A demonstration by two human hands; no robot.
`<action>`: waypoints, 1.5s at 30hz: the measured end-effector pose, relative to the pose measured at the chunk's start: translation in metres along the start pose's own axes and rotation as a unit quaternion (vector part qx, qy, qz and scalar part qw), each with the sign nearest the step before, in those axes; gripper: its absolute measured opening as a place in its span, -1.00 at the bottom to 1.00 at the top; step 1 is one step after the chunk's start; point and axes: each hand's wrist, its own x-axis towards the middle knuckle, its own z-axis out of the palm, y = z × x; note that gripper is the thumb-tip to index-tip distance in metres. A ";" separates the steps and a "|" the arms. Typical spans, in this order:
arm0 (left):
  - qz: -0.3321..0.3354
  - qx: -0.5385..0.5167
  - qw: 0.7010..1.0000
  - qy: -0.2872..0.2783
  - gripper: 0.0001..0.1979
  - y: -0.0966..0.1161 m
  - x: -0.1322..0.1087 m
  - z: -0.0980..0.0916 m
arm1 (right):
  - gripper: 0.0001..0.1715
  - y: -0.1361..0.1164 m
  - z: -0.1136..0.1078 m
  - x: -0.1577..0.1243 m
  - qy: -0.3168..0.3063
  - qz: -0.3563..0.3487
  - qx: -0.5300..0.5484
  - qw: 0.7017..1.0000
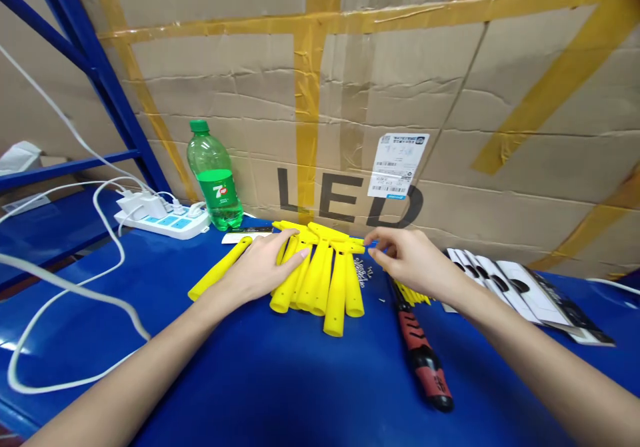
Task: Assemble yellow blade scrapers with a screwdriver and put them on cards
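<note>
Yellow T-shaped plastic handles (336,293), hollow at their near ends, lie side by side in a pile on the blue table. My left hand (260,267) rests at the pile's left side, its fingers and thumb stretched apart over the handles. At the right end of the pile, my right hand (410,253) has its thumb and forefinger pinched at the crossbar tip of one handle. A single yellow handle (220,270) lies apart, left of my left hand. Below my right hand is a red and black screwdriver (423,353), its shaft partly hidden.
Small metal screws (360,273) and thin yellow pieces (413,293) lie near my right hand. White and black packaging cards (520,290) are at right. A green bottle (217,183) and a power strip (167,221) with white cables stand at left. A large cardboard box (225,100) rises behind.
</note>
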 end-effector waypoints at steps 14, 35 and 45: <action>-0.017 0.022 0.997 -0.068 -0.22 0.036 0.021 0.009 | -0.79 -0.004 0.019 -0.069 -0.057 -0.099 -0.031 0.993; -0.037 0.129 0.983 -0.127 -0.27 0.088 0.031 0.005 | -0.75 0.005 0.003 -0.082 -0.042 -0.091 -0.010 0.995; -0.027 0.201 0.978 -0.046 -0.30 0.091 0.037 -0.014 | -0.61 0.008 0.006 -0.073 -0.028 -0.109 -0.010 0.994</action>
